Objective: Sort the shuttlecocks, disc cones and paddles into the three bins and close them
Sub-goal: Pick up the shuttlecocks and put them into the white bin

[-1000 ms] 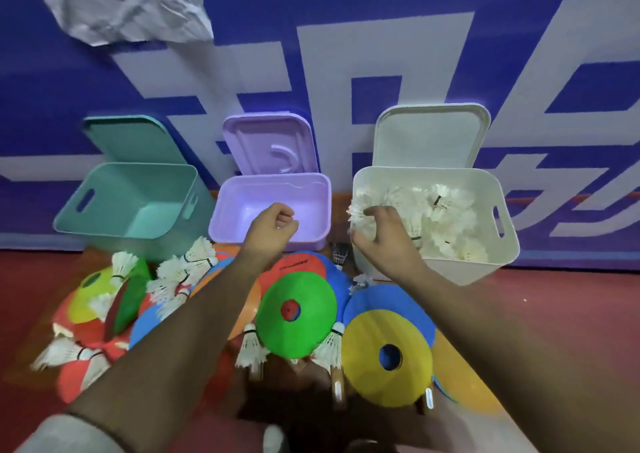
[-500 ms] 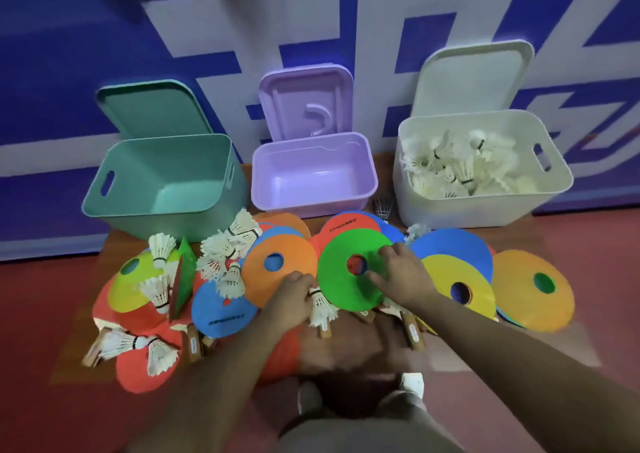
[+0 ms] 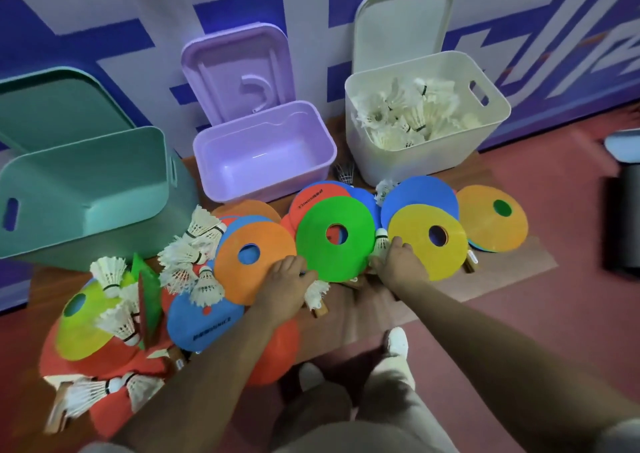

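- Shuttlecocks are filling the white bin; more are lying among disc cones and paddles on the brown board.
- Your left hand is curling round one shuttlecock. Your right hand is touching a second shuttlecock, grip unclear.
- The red floor is meeting a blue-and-white lettered wall.
- Paddle print is showing too blurred to read.

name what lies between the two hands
The green disc cone lies between the left hand and right hand, seen in the head view.
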{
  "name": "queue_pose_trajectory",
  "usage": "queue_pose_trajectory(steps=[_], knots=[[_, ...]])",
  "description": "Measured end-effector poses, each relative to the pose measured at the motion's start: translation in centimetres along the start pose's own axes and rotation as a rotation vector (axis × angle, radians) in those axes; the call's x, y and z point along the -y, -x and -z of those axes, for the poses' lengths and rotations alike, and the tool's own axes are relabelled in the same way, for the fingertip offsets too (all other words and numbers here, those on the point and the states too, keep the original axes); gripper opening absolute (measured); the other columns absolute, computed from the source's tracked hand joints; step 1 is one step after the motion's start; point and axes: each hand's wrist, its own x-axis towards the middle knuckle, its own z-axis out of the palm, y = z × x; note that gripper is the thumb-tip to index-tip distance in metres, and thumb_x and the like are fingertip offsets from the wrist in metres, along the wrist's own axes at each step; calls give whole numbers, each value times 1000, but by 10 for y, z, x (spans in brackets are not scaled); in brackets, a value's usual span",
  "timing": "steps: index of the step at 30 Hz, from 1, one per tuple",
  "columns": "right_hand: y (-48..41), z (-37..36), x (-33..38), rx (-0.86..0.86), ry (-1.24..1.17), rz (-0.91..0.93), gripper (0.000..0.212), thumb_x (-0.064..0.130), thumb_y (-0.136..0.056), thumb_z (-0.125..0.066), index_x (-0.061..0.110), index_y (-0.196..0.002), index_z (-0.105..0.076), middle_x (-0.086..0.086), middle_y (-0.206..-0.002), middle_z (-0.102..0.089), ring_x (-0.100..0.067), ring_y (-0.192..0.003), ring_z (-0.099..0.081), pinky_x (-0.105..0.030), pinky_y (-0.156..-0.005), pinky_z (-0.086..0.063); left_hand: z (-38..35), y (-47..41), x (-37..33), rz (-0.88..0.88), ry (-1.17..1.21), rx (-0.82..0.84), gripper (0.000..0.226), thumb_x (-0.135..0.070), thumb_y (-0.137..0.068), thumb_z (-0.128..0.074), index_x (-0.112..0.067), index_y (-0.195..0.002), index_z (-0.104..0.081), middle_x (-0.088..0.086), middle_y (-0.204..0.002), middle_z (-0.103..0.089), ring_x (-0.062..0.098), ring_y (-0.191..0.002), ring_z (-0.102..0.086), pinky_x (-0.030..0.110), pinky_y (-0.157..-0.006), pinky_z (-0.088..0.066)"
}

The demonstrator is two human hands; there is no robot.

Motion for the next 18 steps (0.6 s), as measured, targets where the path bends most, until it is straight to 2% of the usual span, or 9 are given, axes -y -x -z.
queue_pose_trajectory(steps=[2, 3, 6, 7, 11, 14, 16, 18], knots=[[-3, -1, -1, -30, -55, -11, 50, 40, -93, -55, 3, -122, -37, -21, -118, -49, -40, -93, -58, -39, -66, -43, 1, 2, 7, -2, 69, -2, 46, -22, -65, -73, -21, -109, -60, 0, -108, -54, 23, -106, -51, 36, -90, -43], [-3, 1, -1, -41, -82, -21, 48, 38, -92, -56, 3, -119, -38, -21, -115, -50, -39, -89, -57, -38, -64, -42, 4, 3, 9, 34, 176, 7, 46, -27, -69, -73, -21, -113, -59, -1, -112, -56, 21, -110, -51, 36, -93, -41], [1, 13, -2, -78, -189, -27, 43, 36, -88, -59, 5, -112, -42, -19, -107, -52, -37, -83, -54, -38, -61, -40, 30, -3, 7, 253, 728, -60, 40, -36, -75, -75, -26, -109, -57, -10, -105, -64, 10, -100, -60, 31, -83, -48], [3, 20, -2, -101, -240, -3, 41, 36, -85, -60, 7, -109, -43, -18, -104, -54, -35, -82, -54, -36, -60, -38, 41, -8, 5, 303, 845, -112, 38, -35, -76, -76, -28, -108, -57, -13, -103, -65, 6, -97, -61, 29, -80, -50], [8, 68, 9, -172, -429, 110, 40, 39, -76, -70, 17, -98, -46, -8, -89, -59, -26, -77, -56, -33, -54, -34, 86, -47, -13, 364, 1010, -228, 35, -27, -80, -76, -26, -111, -59, -14, -102, -68, -4, -93, -61, 17, -80, -49], [1, 119, 21, -216, -547, 198, 40, 36, -74, -74, 18, -99, -48, -7, -91, -58, -27, -78, -57, -37, -61, -42, 116, -90, -24, 360, 1072, -263, 31, -22, -80, -76, -25, -105, -57, -10, -99, -68, -6, -85, -61, 12, -77, -48], [-11, 154, 26, -229, -580, 252, 39, 35, -76, -74, 17, -103, -50, -9, -95, -59, -27, -79, -59, -40, -65, -45, 135, -122, -30, 362, 1135, -291, 37, -24, -78, -77, -24, -107, -54, -3, -103, -68, 6, -88, -65, 20, -78, -52], [-27, 188, 28, -239, -552, 304, 44, 41, -73, -72, 20, -106, -52, -9, -99, -60, -25, -81, -60, -36, -65, -46, 156, -154, -33, 374, 1142, -338, 45, -39, -70, -77, -27, -107, -53, -2, -107, -68, 13, -93, -67, 33, -83, -55]])
